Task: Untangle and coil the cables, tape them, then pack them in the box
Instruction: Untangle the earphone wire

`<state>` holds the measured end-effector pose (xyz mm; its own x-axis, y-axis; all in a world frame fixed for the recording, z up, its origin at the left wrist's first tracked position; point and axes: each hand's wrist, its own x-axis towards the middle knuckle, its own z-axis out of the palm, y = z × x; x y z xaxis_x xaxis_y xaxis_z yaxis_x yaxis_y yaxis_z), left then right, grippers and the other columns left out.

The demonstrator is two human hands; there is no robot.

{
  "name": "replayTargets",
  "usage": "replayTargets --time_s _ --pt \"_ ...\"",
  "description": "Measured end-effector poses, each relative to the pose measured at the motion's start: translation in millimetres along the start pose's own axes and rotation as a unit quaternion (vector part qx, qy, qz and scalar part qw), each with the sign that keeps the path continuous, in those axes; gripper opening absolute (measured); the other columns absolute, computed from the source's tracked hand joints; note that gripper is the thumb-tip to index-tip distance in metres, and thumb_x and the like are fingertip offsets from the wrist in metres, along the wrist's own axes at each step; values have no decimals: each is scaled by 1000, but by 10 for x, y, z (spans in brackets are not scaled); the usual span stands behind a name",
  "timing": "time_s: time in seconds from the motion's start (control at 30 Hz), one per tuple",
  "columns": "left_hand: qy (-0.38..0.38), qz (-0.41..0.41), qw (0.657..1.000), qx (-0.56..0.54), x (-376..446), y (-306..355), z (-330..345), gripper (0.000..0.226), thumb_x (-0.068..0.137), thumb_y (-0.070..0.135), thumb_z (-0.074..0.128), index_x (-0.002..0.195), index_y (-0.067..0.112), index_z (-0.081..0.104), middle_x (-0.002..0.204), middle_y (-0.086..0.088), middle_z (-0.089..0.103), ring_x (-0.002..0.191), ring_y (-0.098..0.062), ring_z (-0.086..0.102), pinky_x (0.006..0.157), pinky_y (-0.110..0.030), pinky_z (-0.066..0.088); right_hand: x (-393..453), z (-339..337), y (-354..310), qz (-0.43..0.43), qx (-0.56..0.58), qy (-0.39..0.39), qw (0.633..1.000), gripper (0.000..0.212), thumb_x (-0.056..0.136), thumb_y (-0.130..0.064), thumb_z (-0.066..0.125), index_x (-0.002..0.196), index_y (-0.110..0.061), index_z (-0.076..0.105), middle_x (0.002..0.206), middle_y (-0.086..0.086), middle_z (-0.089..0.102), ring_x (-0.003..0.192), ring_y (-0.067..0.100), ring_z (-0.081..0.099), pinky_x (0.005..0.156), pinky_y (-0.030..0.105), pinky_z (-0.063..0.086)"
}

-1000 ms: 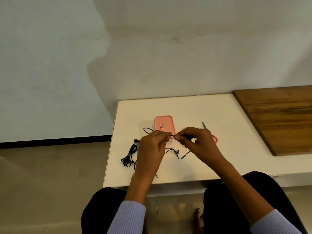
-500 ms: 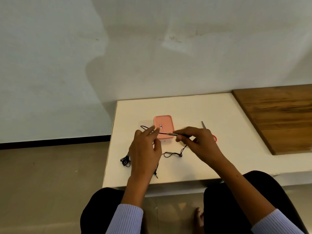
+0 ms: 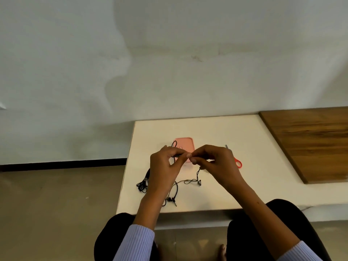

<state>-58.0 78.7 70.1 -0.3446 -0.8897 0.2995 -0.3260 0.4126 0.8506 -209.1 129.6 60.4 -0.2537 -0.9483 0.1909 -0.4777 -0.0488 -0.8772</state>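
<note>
- Two hands meet above the white surface (image 3: 263, 140), fingertips nearly touching in front of the pink box (image 3: 185, 145).
- Left hand (image 3: 165, 166): thumb and forefinger pinched together on the thin black cable (image 3: 197, 173); a small loop of it rises behind the fingers, over the box's left edge.
- Right hand (image 3: 214, 162): fingers curled, tips pinching the same cable just beside the left hand's pinch.
- Cable look: thin, black and slack. From the right hand it drops to the surface, runs in loose curves to a small end piece, then bends back under the left wrist, where another small end piece lies near the front edge.
- Second black cable bundle (image 3: 143, 182) lies at the surface's left edge, partly hidden by the left hand; coiled loosely, details too small to tell.
- Pink box: flat, rounded corners, lying on the surface behind the hands.
- Red-handled scissors (image 3: 237, 162) lie just right of the right hand, mostly hidden.
- Wooden board (image 3: 310, 140) occupies the right end.
</note>
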Motion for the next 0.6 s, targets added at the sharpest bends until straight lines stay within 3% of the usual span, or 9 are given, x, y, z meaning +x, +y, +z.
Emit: replayTargets --time_s 0.1,0.23,0.4,0.5,0.6 --pt "-42 23 999 21 123 157 -111 5 81 21 71 78 18 73 73 8 68 75 -3 61 72 -15 45 14 -97 -120 -3 7 14 1000 9 73 -16 78 81 -14 75 77 -6 73 72 7 67 59 20 55" --pt "-83 53 993 57 328 432 -256 9 83 23 70 75 19 73 69 5 66 58 2 53 56 -8 36 103 -301 -323 -21 -13 37 999 16 61 -25 85 67 -18 72 77 -9 72 72 1 67 67 20 50" --pt "-77 93 986 114 511 704 -394 13 83 27 70 78 16 74 63 12 59 55 1 48 52 -10 33 251 -577 -633 -66 -80 -1 995 26 61 -35 84 66 -14 69 67 -8 68 67 3 64 63 23 50" --pt "-75 111 983 122 573 839 -471 15 83 28 69 79 14 74 60 17 55 54 3 48 52 -7 33 314 -681 -744 -75 -77 -46 993 25 68 -27 81 75 -7 69 72 -3 71 68 12 67 55 27 56" --pt "-79 119 981 133 604 946 -513 17 84 29 68 80 14 74 62 17 57 57 6 51 53 -6 34 309 -692 -803 -90 -57 -67 992 17 74 -18 78 83 -8 69 79 -1 73 72 8 69 54 30 57"
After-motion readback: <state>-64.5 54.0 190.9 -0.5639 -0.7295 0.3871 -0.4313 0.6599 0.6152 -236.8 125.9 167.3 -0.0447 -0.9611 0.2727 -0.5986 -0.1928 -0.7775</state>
